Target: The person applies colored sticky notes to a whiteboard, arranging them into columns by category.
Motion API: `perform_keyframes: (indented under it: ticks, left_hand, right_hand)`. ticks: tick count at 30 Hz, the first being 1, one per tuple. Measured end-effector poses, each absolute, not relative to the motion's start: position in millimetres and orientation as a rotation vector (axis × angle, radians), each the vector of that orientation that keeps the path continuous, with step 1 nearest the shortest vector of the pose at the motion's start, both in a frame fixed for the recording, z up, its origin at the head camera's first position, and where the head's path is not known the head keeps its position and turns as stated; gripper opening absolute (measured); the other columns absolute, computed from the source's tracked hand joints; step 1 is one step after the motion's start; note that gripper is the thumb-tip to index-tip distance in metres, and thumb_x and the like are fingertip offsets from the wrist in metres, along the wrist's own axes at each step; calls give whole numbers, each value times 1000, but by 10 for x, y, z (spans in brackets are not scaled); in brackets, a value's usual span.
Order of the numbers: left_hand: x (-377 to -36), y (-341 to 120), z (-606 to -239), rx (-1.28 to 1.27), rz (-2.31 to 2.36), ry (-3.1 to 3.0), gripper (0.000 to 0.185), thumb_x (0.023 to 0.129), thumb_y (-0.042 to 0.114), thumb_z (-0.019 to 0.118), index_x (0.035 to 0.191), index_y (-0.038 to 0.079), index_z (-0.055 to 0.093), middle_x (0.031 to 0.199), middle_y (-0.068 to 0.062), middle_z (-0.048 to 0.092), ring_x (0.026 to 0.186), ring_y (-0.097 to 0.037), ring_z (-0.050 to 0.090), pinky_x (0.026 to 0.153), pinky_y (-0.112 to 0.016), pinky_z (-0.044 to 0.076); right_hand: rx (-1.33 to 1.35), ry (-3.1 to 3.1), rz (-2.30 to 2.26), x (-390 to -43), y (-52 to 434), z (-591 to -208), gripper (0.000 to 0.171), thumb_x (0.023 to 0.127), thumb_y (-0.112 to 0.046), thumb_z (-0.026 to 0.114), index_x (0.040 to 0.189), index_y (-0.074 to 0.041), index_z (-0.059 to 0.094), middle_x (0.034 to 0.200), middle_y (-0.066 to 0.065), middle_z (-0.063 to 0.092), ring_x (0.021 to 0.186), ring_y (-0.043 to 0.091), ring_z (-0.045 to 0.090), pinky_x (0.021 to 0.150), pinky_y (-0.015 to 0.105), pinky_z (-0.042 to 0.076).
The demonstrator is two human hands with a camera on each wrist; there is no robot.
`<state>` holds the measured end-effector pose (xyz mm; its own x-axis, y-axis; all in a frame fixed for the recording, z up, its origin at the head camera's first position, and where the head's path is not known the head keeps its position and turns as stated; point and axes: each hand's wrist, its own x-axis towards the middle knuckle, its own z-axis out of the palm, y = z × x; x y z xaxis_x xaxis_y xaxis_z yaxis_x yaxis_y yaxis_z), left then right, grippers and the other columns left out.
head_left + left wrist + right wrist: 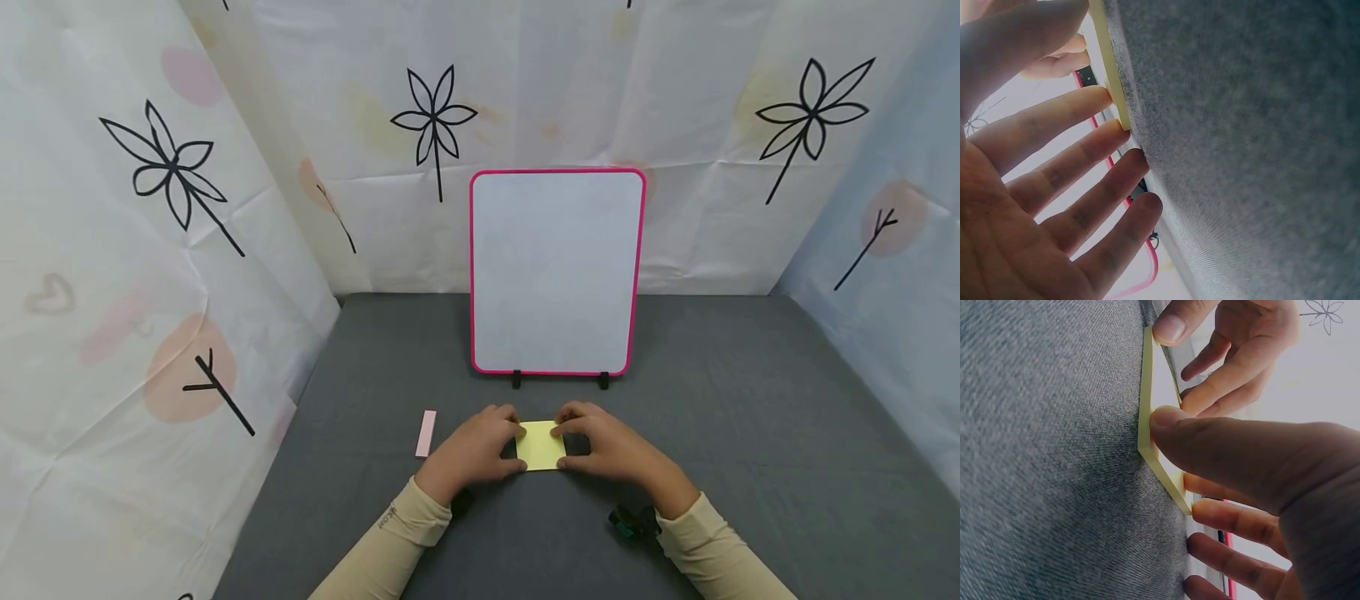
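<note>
A pad of yellow sticky notes (541,446) lies flat on the grey cloth between both hands. On its left side, my left hand (480,446) touches the near corner with the thumb and the upper side with the index finger. The other left fingers (1107,187) are fairly straight, spread near the cloth. From the right, my right hand (611,442) rests its thumb on top of the pad by the near corner, while its index finger touches farther up. The right wrist view shows the pad's thin edge (1145,394) against the cloth.
A pink strip-shaped block (426,433) lies left of the left hand. Behind the pad stands a whiteboard (557,275) with a pink frame on small black feet (516,379). Patterned cloth walls (697,225) enclose the back and sides of the grey surface (750,417).
</note>
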<state>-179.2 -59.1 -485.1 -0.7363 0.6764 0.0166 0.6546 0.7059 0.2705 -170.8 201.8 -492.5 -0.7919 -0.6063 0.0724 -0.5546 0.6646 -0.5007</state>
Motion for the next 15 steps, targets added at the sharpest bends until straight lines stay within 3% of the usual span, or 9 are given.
perform_keyframes:
  ticks: [15]
  left_hand:
    - [-1788,-613,-4844,1124,451,2825,38,90,32,87,122,11,79,117,-2,68,96,-14,58,85,-27,54]
  right_hand:
    - [-977,2783,-799,-1726,2031,-4923,34,89,-27,89,118,-13,78,124,1,65,116,23,61,96,46,56]
